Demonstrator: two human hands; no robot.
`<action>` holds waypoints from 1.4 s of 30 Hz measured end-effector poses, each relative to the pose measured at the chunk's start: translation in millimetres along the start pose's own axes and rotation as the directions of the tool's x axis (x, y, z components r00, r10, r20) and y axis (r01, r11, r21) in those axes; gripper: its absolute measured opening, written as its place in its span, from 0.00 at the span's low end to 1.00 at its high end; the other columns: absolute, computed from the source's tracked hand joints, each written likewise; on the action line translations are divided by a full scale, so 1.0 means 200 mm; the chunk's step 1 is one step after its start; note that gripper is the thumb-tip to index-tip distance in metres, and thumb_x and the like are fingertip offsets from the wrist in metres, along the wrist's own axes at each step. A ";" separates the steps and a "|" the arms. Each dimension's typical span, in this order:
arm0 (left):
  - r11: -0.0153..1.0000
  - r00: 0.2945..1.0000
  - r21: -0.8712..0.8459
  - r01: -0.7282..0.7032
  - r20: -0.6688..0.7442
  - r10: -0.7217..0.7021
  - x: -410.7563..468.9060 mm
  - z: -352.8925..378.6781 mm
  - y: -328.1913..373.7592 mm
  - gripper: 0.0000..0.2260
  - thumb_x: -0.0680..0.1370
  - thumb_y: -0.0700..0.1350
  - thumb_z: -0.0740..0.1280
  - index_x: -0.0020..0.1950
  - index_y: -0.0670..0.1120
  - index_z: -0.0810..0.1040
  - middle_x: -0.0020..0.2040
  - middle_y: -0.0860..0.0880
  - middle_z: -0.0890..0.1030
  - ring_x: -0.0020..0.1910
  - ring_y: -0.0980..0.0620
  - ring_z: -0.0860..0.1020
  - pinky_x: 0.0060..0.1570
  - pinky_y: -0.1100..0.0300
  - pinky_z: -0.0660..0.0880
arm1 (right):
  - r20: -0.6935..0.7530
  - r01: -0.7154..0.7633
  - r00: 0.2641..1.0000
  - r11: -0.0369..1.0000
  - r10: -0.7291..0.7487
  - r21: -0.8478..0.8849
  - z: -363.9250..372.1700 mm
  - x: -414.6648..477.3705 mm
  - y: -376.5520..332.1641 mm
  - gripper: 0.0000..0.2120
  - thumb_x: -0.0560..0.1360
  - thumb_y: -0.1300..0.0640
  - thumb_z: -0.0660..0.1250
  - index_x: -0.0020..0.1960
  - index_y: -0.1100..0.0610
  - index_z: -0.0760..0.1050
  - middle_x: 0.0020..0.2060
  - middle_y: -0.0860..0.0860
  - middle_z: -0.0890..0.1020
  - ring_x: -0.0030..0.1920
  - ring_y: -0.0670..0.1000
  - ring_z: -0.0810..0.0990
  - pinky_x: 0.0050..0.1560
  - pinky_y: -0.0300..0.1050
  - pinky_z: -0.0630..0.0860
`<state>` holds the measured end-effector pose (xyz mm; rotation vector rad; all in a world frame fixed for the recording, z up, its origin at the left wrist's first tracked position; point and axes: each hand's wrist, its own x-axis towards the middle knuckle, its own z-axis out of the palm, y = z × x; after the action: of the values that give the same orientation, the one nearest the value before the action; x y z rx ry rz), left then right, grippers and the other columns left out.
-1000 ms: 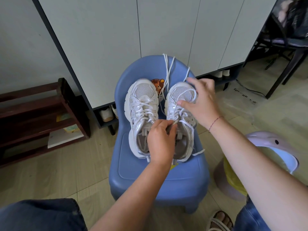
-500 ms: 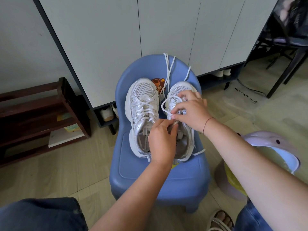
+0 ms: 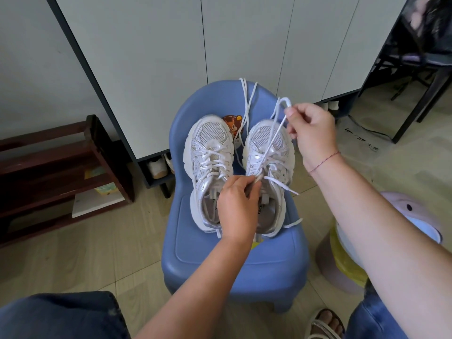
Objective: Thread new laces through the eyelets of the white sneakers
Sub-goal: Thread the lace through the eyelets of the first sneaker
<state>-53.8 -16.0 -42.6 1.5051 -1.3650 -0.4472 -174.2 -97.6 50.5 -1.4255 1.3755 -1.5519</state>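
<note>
Right hand [image 3: 310, 130]: fingers curled, pinching a lace [image 3: 274, 140] loop, raised.
Left hand [image 3: 238, 206]: fingertips pinch the right sneaker [image 3: 281, 152] at its tongue.
Lace: taut from right fingers down to left fingertips.
Left sneaker [image 3: 210, 152]: just beside left fingers, on chair [image 3: 232, 253].

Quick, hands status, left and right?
Left hand: closed, pinching the tongue area of the sneaker being laced.
Right hand: closed, pinching a raised loop of white lace.

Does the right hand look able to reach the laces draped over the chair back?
Probably yes: draped laces lie near the right hand, nothing between, but its grip holds a lace loop.
</note>
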 end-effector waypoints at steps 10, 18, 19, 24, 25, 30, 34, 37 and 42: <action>1.000 1.000 0.023 -0.007 -0.022 0.008 0.00 0.01 0.00 0.07 0.77 0.45 0.69 0.52 0.45 0.83 0.46 0.54 0.80 0.43 0.57 0.78 0.46 0.63 0.74 | 0.353 -0.043 0.918 0.932 0.179 -0.360 0.03 -0.17 0.16 0.05 0.70 0.55 0.74 0.43 0.56 0.83 0.30 0.51 0.77 0.34 0.45 0.73 0.43 0.43 0.73; 1.000 1.000 0.029 -0.007 -0.026 0.007 0.00 0.02 0.00 0.06 0.77 0.45 0.70 0.51 0.45 0.83 0.45 0.53 0.80 0.42 0.55 0.78 0.44 0.60 0.75 | 0.397 0.180 0.916 0.828 0.056 -0.532 0.07 -0.17 0.14 0.05 0.70 0.52 0.73 0.44 0.52 0.83 0.30 0.40 0.74 0.33 0.38 0.71 0.36 0.32 0.67; 1.000 1.000 0.028 -0.010 -0.029 0.011 0.00 0.02 0.00 0.06 0.77 0.45 0.70 0.51 0.45 0.83 0.45 0.53 0.80 0.42 0.55 0.78 0.44 0.60 0.75 | 0.393 0.198 0.919 0.816 0.040 -0.543 0.08 -0.17 0.14 0.05 0.70 0.51 0.73 0.44 0.51 0.83 0.29 0.40 0.72 0.33 0.38 0.71 0.37 0.34 0.67; 1.000 0.999 0.024 -0.019 -0.036 0.020 0.00 0.01 0.00 0.08 0.77 0.46 0.69 0.52 0.45 0.83 0.46 0.54 0.81 0.43 0.57 0.78 0.46 0.64 0.74 | 0.330 0.248 0.941 0.815 -0.074 -0.524 0.08 -0.17 0.16 0.09 0.73 0.55 0.70 0.38 0.59 0.82 0.33 0.48 0.77 0.34 0.45 0.73 0.38 0.41 0.70; 1.000 0.999 0.018 -0.020 -0.037 0.020 0.00 0.01 0.00 0.08 0.77 0.46 0.69 0.52 0.44 0.83 0.46 0.54 0.81 0.43 0.57 0.78 0.46 0.64 0.74 | 0.306 0.227 0.949 0.846 -0.080 -0.483 0.08 -0.16 0.17 0.09 0.73 0.56 0.70 0.38 0.60 0.81 0.34 0.50 0.78 0.35 0.46 0.74 0.38 0.41 0.70; 1.000 1.000 -0.007 -0.005 -0.027 0.005 0.00 0.00 0.00 0.07 0.77 0.44 0.69 0.53 0.44 0.83 0.46 0.54 0.80 0.44 0.58 0.78 0.47 0.66 0.74 | 0.122 0.056 0.992 0.976 -0.031 -0.210 0.06 -0.13 0.13 0.09 0.75 0.57 0.68 0.40 0.62 0.82 0.29 0.50 0.77 0.30 0.43 0.71 0.36 0.34 0.70; 1.000 1.000 -0.002 0.000 -0.017 0.000 0.00 0.00 0.00 0.08 0.77 0.44 0.69 0.53 0.44 0.83 0.47 0.55 0.81 0.44 0.59 0.78 0.47 0.66 0.74 | 0.016 0.011 1.000 0.999 -0.010 -0.038 0.05 -0.09 0.07 0.09 0.74 0.57 0.68 0.36 0.51 0.80 0.32 0.54 0.75 0.34 0.46 0.70 0.38 0.38 0.69; 1.000 1.000 -0.007 -0.001 -0.018 0.001 0.00 0.00 0.01 0.08 0.77 0.44 0.69 0.53 0.44 0.83 0.47 0.54 0.81 0.45 0.58 0.78 0.48 0.65 0.74 | -0.050 -0.014 0.999 0.999 0.016 0.046 0.05 -0.06 0.04 0.10 0.74 0.58 0.68 0.35 0.49 0.80 0.30 0.47 0.77 0.33 0.44 0.72 0.40 0.37 0.70; 1.000 1.000 -0.001 0.004 -0.015 -0.004 0.00 0.00 0.00 0.08 0.77 0.44 0.69 0.53 0.44 0.83 0.47 0.55 0.81 0.44 0.58 0.78 0.47 0.65 0.74 | -0.099 -0.059 0.992 0.980 0.079 0.190 0.05 -0.04 0.02 0.05 0.75 0.60 0.67 0.43 0.60 0.81 0.21 0.38 0.73 0.27 0.38 0.69 0.37 0.33 0.67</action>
<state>-54.2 -16.0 -41.7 1.5078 -1.3506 -0.4384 -162.8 -93.1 43.5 -1.1857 1.2878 -1.6839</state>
